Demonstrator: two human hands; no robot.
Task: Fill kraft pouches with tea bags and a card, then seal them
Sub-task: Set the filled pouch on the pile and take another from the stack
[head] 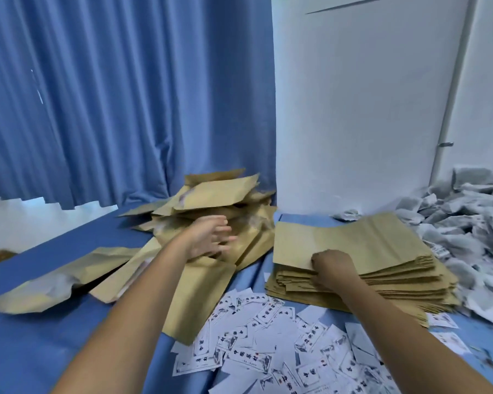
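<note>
R hand (pixel 332 270) pinches top pouch of flat stack (pixel 382 251); we peel one only. L hand (pixel 211 237), left of stack, fingers spread, holds nothing.

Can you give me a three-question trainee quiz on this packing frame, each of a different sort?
1. True or false: the right hand grips the near edge of the stack of flat kraft pouches.
2. Multiple choice: the left hand is over A) the loose printed cards, B) the heap of filled kraft pouches, C) the pile of tea bags.
3. Fill in: the printed cards lie on the blue ____, nearer the camera than the flat stack.

Key: 1 true; 2 B; 3 cloth.
</note>
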